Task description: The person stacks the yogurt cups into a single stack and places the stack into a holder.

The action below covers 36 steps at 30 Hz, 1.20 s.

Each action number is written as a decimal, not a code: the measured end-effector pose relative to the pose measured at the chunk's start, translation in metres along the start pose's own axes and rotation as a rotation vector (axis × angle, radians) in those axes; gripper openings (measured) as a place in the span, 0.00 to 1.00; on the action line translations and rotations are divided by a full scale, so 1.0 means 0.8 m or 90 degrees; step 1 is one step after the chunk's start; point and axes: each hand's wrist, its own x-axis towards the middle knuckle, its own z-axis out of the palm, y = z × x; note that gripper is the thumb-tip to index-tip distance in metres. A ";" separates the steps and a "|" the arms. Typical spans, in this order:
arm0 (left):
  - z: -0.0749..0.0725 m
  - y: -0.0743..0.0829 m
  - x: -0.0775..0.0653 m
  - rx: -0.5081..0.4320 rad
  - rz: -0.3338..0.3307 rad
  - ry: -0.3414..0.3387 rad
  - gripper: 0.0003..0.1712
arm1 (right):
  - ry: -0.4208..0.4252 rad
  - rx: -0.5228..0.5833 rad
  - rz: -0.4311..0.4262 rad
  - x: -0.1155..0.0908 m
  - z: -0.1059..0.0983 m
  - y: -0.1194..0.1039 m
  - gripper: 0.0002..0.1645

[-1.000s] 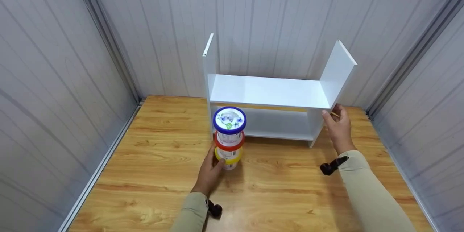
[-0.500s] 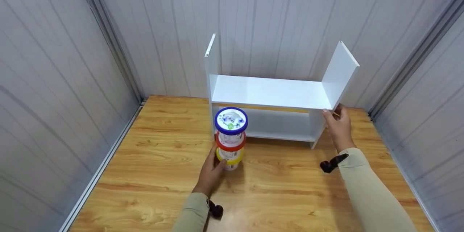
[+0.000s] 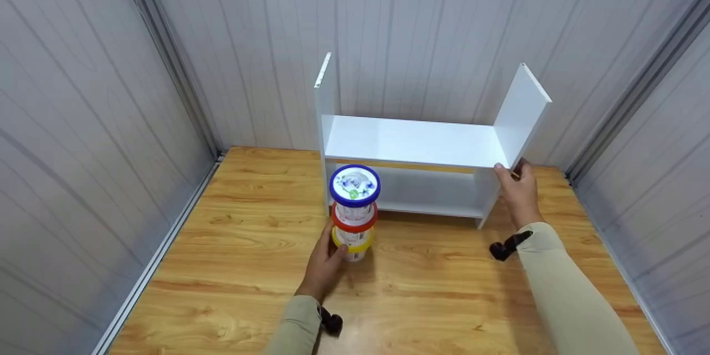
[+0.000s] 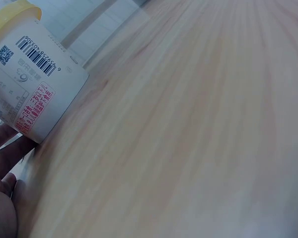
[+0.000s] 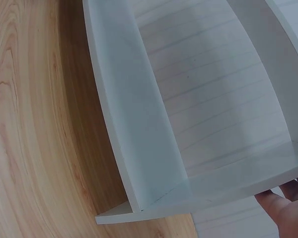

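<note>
plainly — tub shows barcode, qr code, red print

Pale streaked wall panels, wood-grain surface below.

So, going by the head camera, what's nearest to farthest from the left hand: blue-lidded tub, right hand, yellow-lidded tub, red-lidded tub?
1. Yellow-lidded tub: stack's bottom, held by the left hand.
2. Red-lidded tub: middle.
3. Blue-lidded tub: top.
4. Right hand: far right, gripping the white shelf.
</note>
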 end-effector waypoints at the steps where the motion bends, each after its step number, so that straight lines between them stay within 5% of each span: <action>1: 0.000 0.000 0.000 -0.002 0.003 -0.002 0.39 | -0.001 0.001 0.002 0.001 0.000 0.000 0.53; 36: 0.001 0.005 0.000 -0.052 -0.020 -0.013 0.47 | 0.005 0.051 0.047 0.008 0.008 -0.007 0.49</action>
